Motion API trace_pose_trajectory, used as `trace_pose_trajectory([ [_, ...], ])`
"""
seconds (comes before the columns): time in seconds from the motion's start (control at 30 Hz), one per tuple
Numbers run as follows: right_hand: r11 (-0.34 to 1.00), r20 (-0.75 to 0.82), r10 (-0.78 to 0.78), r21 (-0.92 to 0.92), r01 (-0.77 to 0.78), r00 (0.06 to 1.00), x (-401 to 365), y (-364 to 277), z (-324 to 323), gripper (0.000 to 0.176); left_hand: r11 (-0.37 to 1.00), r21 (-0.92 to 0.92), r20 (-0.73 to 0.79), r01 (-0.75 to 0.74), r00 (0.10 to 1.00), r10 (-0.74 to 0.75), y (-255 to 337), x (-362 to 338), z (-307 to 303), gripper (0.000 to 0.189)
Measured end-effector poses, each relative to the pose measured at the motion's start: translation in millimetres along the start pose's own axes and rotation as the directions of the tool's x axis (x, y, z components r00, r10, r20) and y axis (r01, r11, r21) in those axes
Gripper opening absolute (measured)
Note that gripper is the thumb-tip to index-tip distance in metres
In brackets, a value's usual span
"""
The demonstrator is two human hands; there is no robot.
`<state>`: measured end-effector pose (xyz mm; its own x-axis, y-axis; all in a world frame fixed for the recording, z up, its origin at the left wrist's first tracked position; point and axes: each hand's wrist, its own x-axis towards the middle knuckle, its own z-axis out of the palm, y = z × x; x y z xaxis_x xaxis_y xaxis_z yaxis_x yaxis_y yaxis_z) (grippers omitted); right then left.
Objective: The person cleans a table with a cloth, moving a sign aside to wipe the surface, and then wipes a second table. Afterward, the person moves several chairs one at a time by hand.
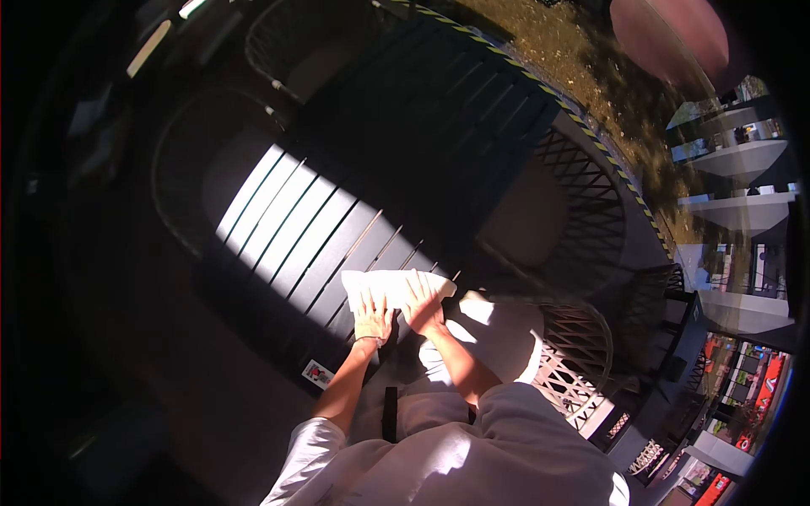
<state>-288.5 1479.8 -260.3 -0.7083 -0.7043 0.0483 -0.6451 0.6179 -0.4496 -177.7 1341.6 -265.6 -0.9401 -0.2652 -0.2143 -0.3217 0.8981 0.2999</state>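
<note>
A white cloth (390,283), which looks folded, lies on the dark slatted table (325,215) at its near edge. My left hand (372,319) rests on the cloth's left part, fingers stretched out and spread, with a band around the wrist. On the cloth's right part lies my right hand (424,309), also flat with its fingers apart. Sunlight falls on both hands and on a bright strip of slats beyond them.
Woven-back chairs stand around the table, one (582,337) close on my right. A small printed sticker (317,374) sits at the table's near left edge. Beyond the table runs a yellow-and-black striped line (582,118). Glass panes (742,219) are at the far right.
</note>
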Motion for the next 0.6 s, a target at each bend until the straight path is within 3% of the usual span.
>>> trace_pose_trajectory([
  [0.07,0.997,-0.071,-0.068,0.014,0.069,0.995,38.5,34.0,-16.2,0.06,0.999,-0.036,-0.01,0.005,1.0,-0.005,8.4,40.6,0.9,0.064],
  [0.17,0.989,0.01,-0.076,-0.125,0.077,0.997,98.7,80.5,-37.6,0.063,0.999,-0.033,-0.074,-0.005,0.997,0.002,30.4,119.5,-7.9,0.069],
  [0.23,0.997,0.031,-0.032,-0.066,0.034,0.999,137.1,106.2,-65.9,0.062,0.998,-0.055,-0.137,0.019,0.99,-0.026,45.3,168.5,-7.1,0.076],
  [0.37,0.995,-0.002,0.014,-0.097,-0.014,1.0,202.2,180.1,-92.5,0.062,0.993,0.108,-0.028,0.039,0.999,-0.036,83.9,265.4,-20.8,0.073],
  [0.5,0.988,-0.107,0.107,-0.097,-0.118,0.988,252.0,255.0,-125.3,0.061,0.993,-0.019,0.035,-0.118,0.992,0.119,122.8,359.3,-26.0,0.071],
  [0.6,0.972,-0.135,0.184,-0.124,-0.201,0.974,270.9,287.8,-142.0,0.062,0.991,-0.056,0.183,-0.125,0.974,0.133,154.2,396.3,-34.8,0.072],
])
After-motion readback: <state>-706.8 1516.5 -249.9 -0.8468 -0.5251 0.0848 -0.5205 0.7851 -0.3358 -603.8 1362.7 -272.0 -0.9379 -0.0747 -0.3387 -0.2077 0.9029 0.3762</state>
